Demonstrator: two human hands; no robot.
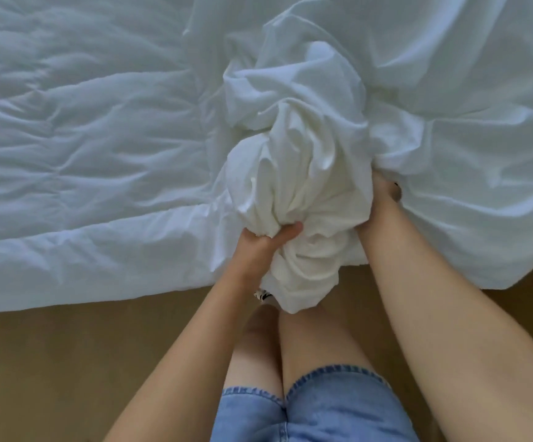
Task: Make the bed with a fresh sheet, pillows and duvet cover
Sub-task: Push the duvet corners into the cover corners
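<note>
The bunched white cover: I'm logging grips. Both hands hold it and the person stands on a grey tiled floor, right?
Not quite. The head view shows the left hand and right hand gripping the bunched white cover, but the floor is plain tan-brown, not grey tile.

Two bare hands are showing: the left hand (pixel 266 242) and the right hand (pixel 378 202), one on each side of a single bunched wad of white fabric (pixel 303 193). One quilted white duvet (pixel 76 148) is lying spread on the left, and one smoother white cover (pixel 469 100) is lying on the right. Two bare legs (pixel 293 342) are standing below, in one pair of denim shorts (pixel 309 413), on one brown floor (pixel 83 362).
</note>
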